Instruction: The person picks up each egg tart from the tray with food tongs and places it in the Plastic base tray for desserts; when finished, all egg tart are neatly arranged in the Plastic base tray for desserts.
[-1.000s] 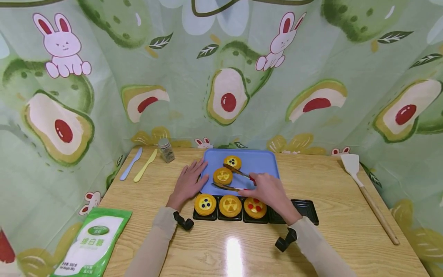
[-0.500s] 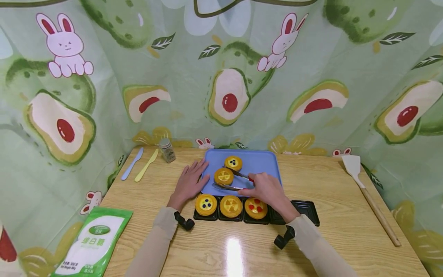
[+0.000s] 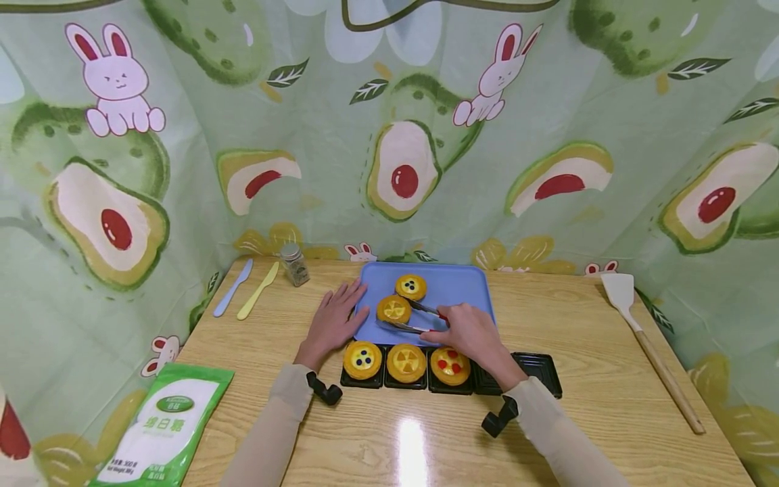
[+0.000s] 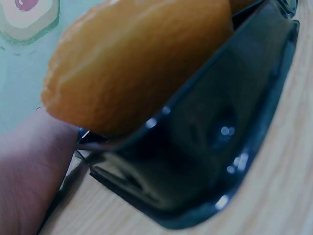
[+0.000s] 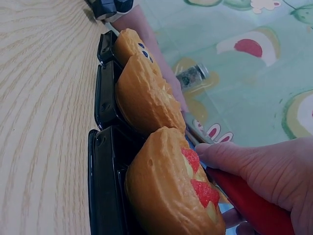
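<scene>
My right hand (image 3: pixel 473 336) grips red-handled tongs (image 3: pixel 426 308), its thumb along the red handle (image 5: pixel 249 200) in the right wrist view. The tongs' two arms stand either side of an egg tart with yellow wedge topping (image 3: pixel 393 309) on the blue tray (image 3: pixel 456 284). Whether both tips touch it I cannot tell. Behind it lies a blueberry-topped tart (image 3: pixel 410 287). My left hand (image 3: pixel 333 316) lies flat with fingers spread at the tray's left edge. In front, black plastic boxes hold a blueberry tart (image 3: pixel 362 360), a wedge-topped tart (image 3: pixel 406 363) and a red-topped tart (image 3: pixel 450 366).
Another black box (image 3: pixel 537 368) is partly hidden by my right wrist. Far left are a blue knife (image 3: pixel 234 289), a yellow knife (image 3: pixel 258 291) and a shaker jar (image 3: pixel 295 264). A sugar bag (image 3: pixel 161 426) lies front left, a white spatula (image 3: pixel 619 292) at right.
The upper tong tip has drawn back from between the two tarts to the front tart's right side. The lower tip has shifted slightly toward that tart. My left hand stays still.
</scene>
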A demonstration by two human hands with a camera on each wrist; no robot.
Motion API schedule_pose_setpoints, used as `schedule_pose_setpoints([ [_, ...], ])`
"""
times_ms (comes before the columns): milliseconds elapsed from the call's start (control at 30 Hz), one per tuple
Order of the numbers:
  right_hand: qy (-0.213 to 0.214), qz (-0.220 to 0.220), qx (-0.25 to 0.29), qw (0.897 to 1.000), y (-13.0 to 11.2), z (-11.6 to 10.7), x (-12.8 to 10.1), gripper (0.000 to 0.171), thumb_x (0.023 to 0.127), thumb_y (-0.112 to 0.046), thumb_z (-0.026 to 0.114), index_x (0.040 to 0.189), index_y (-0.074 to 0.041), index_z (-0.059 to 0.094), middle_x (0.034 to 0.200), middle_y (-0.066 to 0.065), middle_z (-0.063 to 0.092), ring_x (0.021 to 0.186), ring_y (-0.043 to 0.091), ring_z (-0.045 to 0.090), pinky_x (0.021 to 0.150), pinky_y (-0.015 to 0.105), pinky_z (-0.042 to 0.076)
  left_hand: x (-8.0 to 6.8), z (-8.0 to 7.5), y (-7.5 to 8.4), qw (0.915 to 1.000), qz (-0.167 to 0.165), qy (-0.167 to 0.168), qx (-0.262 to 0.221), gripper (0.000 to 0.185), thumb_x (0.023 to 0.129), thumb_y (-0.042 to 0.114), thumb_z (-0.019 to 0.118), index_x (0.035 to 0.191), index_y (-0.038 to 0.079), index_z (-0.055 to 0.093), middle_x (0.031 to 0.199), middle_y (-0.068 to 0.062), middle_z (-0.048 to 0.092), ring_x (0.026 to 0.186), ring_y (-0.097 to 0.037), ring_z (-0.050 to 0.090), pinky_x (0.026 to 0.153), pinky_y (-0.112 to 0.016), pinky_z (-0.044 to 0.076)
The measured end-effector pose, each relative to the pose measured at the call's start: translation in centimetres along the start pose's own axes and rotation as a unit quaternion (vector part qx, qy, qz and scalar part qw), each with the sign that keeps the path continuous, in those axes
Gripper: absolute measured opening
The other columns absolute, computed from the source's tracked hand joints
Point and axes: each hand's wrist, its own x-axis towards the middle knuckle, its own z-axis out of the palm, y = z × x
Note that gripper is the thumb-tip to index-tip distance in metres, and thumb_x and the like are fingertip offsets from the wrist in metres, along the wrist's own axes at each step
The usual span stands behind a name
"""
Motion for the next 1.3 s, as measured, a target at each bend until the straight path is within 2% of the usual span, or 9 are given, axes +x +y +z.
schedule_pose_setpoints([
  [567, 0.007, -0.012, -0.008, 1.000, 0.3, 0.4, -0.3, 0.059, 0.088, -0.059, 0.078, 0.070, -0.015, 0.044, 0.058, -0.007, 0.024, 0.046, 0.009, 0.027, 0.047, 0.026, 0.019, -0.1, 0.0, 0.1, 1.0000, 0.002, -0.001, -0.005, 0.064, 0.110, 0.055, 0.039, 0.167, 0.025, 0.030, 0.173, 0.003, 0.023, 0.161, -0.029, 0.017, 0.128, -0.056, 0.010],
  [1067, 0.018, -0.010, 0.007, 1.000, 0.2, 0.2, -0.9, 0.057, 0.087, -0.058, 0.079, 0.069, -0.016, 0.046, 0.056, -0.007, 0.030, 0.044, 0.010, 0.033, 0.045, 0.026, 0.020, 0.0, 0.0, 0.1, 1.0000, 0.002, 0.003, -0.003, 0.065, 0.110, 0.055, 0.039, 0.166, 0.025, 0.032, 0.173, 0.002, 0.025, 0.160, -0.031, 0.020, 0.128, -0.057, 0.012],
  [1300, 0.030, -0.012, 0.020, 0.999, 0.2, -0.6, -1.5, 0.057, 0.089, -0.060, 0.076, 0.070, -0.016, 0.044, 0.059, -0.008, 0.023, 0.047, 0.009, 0.027, 0.047, 0.026, 0.017, 0.0, 0.0, 0.1, 0.9999, 0.002, 0.008, -0.009, 0.064, 0.109, 0.053, 0.042, 0.166, 0.024, 0.033, 0.172, 0.002, 0.026, 0.160, -0.031, 0.020, 0.128, -0.057, 0.012],
])
